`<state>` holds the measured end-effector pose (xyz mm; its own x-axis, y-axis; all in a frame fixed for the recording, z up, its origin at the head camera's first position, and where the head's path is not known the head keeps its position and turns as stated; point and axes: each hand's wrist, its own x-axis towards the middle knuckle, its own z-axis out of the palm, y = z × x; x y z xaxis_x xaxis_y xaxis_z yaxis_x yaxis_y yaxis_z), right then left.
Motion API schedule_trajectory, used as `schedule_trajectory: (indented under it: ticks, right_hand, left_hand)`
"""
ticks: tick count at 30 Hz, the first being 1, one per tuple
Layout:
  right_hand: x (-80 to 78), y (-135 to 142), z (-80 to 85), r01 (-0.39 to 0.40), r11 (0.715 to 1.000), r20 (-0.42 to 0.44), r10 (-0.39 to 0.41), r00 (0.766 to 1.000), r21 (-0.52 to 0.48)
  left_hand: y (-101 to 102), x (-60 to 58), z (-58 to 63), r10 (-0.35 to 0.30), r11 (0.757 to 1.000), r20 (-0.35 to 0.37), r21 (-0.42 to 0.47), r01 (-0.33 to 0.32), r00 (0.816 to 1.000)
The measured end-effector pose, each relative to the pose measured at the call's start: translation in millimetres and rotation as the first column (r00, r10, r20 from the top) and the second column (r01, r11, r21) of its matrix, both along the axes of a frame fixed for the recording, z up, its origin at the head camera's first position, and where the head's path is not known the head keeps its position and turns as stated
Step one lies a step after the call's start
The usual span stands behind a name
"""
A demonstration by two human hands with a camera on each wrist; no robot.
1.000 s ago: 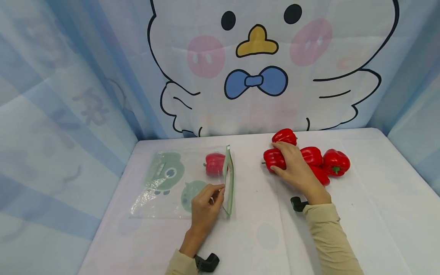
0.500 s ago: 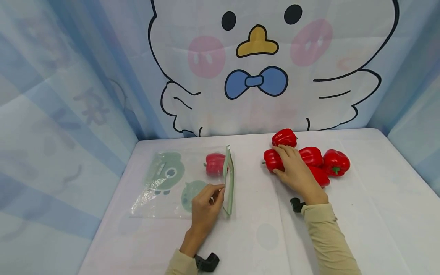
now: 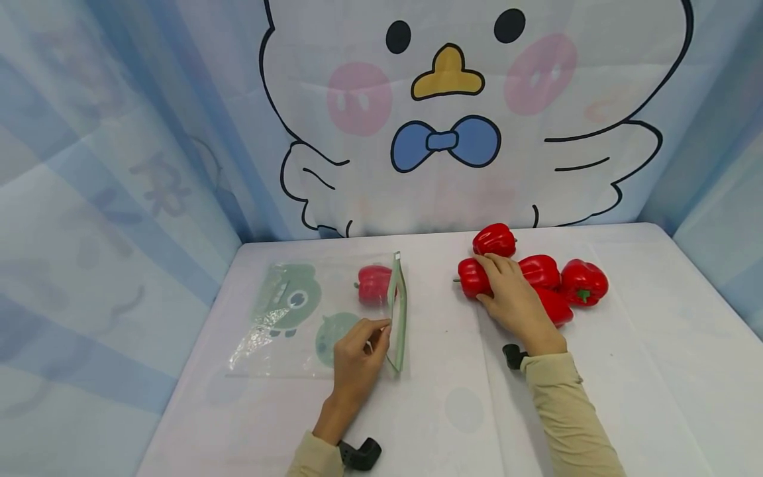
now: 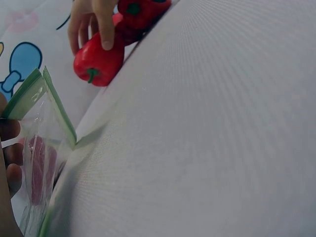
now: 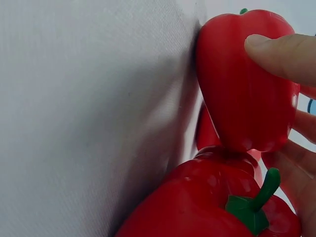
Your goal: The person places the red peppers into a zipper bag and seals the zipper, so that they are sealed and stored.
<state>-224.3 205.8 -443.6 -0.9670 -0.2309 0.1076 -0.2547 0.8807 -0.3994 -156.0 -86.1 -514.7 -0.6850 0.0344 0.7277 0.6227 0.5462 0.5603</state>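
Note:
My left hand (image 3: 359, 358) pinches the green-edged mouth of a clear zip bag (image 3: 292, 358) between thumb and fingertips. The bag lies flat with its mouth parted toward the right, and one red bell pepper (image 3: 373, 285) is inside near the opening. At the right, my right hand (image 3: 514, 298) grips another red bell pepper (image 3: 473, 278), thumb on the near side and fingers over the far side. In the right wrist view the thumb presses that bell pepper (image 5: 247, 84) on its side, close against the tabletop.
More red bell peppers cluster around the right hand: one behind it (image 3: 495, 240), one beside it (image 3: 540, 271), one partly under the wrist (image 3: 554, 306) and one at the far right (image 3: 583, 282). A white cloth covers the table (image 3: 441, 411); a printed curtain (image 3: 441, 199) rises behind it.
My right hand has slid slightly toward me and adjusted its fingers on the bell pepper, which stays in place. My left hand and the bag have hardly moved.

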Motion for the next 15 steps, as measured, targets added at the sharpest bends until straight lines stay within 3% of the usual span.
schedule_trajectory:
  ticks: [15]
  right_hand:
    - [2.3, -0.9, 0.8, -0.003, 0.999, -0.019, 0.002, 1.0, -0.034]
  left_hand:
    - [0.5, -1.0, 0.0, -0.008, 1.0, -0.04, 0.017, 0.009, 0.999]
